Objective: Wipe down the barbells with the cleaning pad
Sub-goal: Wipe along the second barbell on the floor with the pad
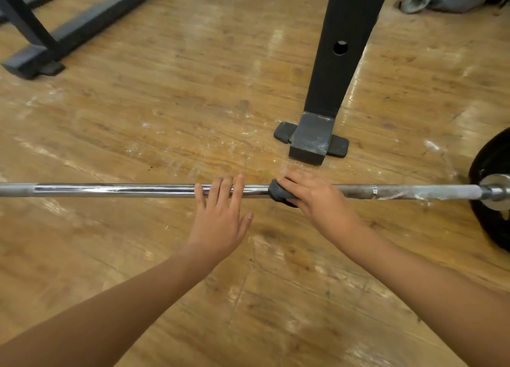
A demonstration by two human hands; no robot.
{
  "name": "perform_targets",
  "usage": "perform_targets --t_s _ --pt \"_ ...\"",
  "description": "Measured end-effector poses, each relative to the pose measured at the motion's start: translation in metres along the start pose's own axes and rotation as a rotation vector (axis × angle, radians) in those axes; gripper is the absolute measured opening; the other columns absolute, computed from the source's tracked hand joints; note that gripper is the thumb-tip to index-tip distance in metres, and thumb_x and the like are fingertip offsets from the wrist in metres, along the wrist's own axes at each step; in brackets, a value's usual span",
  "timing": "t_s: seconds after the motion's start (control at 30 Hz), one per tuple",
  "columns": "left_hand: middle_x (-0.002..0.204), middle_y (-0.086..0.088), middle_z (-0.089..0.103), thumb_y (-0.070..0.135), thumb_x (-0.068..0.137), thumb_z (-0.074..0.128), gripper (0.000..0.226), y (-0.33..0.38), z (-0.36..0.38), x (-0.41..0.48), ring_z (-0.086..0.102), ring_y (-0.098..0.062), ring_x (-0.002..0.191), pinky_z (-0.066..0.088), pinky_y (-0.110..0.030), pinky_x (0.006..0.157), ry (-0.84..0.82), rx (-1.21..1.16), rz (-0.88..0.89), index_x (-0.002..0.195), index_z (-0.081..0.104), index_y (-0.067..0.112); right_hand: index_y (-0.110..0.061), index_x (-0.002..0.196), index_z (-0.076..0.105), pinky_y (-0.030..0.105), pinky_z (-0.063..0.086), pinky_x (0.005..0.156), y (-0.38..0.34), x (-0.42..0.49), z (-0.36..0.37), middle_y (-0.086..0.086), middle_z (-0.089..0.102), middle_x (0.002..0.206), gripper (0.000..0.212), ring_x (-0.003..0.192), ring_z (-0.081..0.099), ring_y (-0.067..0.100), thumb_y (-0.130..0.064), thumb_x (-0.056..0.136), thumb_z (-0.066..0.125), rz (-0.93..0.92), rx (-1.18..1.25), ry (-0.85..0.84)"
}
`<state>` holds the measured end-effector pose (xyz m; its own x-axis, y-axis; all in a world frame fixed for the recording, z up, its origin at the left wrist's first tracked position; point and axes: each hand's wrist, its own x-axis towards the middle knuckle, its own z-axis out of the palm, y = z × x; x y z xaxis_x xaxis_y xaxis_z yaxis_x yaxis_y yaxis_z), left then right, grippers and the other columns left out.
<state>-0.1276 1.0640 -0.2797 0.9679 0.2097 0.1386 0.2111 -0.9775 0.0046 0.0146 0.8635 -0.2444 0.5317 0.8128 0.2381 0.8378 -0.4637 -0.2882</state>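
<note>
1. Barbell: the steel shaft runs level across the whole view, from the left edge to the sleeve at the right.
2. My left hand: it is open and flat, palm down. Its fingers lie straight across the top of the shaft, close together, with the tips just past its far side. The thumb is spread wide to the right, on my side of the bar and clear of it.
3. My right hand: it grips the cleaning pad, with the fingers curled over the top of pad and shaft together.
4. Cleaning pad: it is dark grey and wrapped round the shaft. Only its left end shows past my knuckles, and the rest is hidden under my palm. It sits just to the right of my left fingers, with a short stretch of bare steel between them.
5. Shaft surface: it is bright and reflective to the left of the pad. To the right of my right hand it is dull and dark, then coated with white residue near the sleeve.
6. Weight plate: this black plate is mounted on the sleeve and cut off by the right edge of the view.
7. Rack upright: this black post with holes stands beyond the bar, on a foot with rubber pads.
8. Wooden floor: it is streaked with white scuffs.
</note>
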Motion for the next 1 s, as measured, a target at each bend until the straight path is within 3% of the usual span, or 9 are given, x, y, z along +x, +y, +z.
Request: perform_targets --t_s 0.1,0.17,0.37,0.57,0.73,0.83,1.0 --pt "0.153 -0.014 0.038 0.054 0.099 0.043 0.08 0.004 -0.001 -0.008 0.033 -0.036 0.145 0.021 -0.069 0.116 -0.014 0.029 0.01 0.16 0.018 0.008 -0.008 0.123 0.071 0.037 0.043 0.105 -0.001 -0.022 0.006 0.008 0.069 0.124 0.04 0.114 0.065 0.032 -0.009 0.084 0.077 0.046 -0.039 0.187" --pt "0.154 -0.017 0.035 0.055 0.098 0.041 0.083 0.006 -0.001 -0.012 0.03 -0.038 0.145 0.018 -0.07 0.116 -0.025 0.053 0.0 0.16 0.016 0.006 -0.006 0.119 0.072 0.037 0.04 0.101 -0.016 -0.016 0.016 0.009 0.071 0.118 0.035 0.108 0.066 0.034 -0.013 0.086 0.069 0.073 -0.054 0.228" --pt "0.159 -0.023 0.027 0.054 0.095 0.043 0.088 0.009 0.002 -0.031 0.027 -0.042 0.147 0.017 -0.073 0.114 -0.032 0.097 0.047 0.159 0.012 0.002 -0.011 0.123 0.071 0.04 0.052 0.095 -0.025 -0.021 0.013 0.004 0.071 0.122 0.039 0.109 0.066 0.028 -0.017 0.086 0.076 0.074 0.046 0.104" --pt "0.163 -0.028 0.019 0.055 0.096 0.043 0.091 0.01 0.007 -0.042 0.021 -0.045 0.151 0.014 -0.076 0.114 -0.016 0.106 0.054 0.159 0.006 0.001 -0.01 0.121 0.07 0.039 0.041 0.102 -0.032 -0.04 0.008 0.003 0.069 0.119 0.032 0.108 0.06 0.028 -0.012 0.089 0.072 0.225 0.031 0.173" --pt "0.164 -0.027 0.015 0.058 0.097 0.042 0.092 0.011 0.009 -0.055 0.017 -0.046 0.152 0.014 -0.076 0.114 -0.01 0.071 0.077 0.159 0.003 0.002 -0.008 0.124 0.069 0.036 0.038 0.105 -0.041 -0.048 0.006 0.004 0.067 0.126 0.038 0.113 0.058 0.027 -0.008 0.087 0.071 0.152 0.074 0.128" --pt "0.163 -0.027 0.016 0.058 0.096 0.042 0.093 0.012 0.01 -0.058 0.018 -0.046 0.152 0.012 -0.076 0.115 -0.012 0.066 0.067 0.159 0.003 0.002 -0.009 0.125 0.069 0.034 0.036 0.108 -0.031 -0.063 0.001 0.003 0.068 0.127 0.038 0.117 0.056 0.024 -0.006 0.087 0.074 0.233 0.091 0.167" --pt "0.163 -0.028 0.018 0.058 0.096 0.04 0.091 0.015 0.009 -0.064 0.018 -0.047 0.151 0.011 -0.076 0.114 -0.021 0.062 0.052 0.158 0.006 0.0 -0.008 0.125 0.07 0.052 0.04 0.112 -0.055 -0.063 0.015 0.004 0.067 0.131 0.034 0.125 0.055 0.029 -0.009 0.091 0.072 0.401 0.087 0.19"
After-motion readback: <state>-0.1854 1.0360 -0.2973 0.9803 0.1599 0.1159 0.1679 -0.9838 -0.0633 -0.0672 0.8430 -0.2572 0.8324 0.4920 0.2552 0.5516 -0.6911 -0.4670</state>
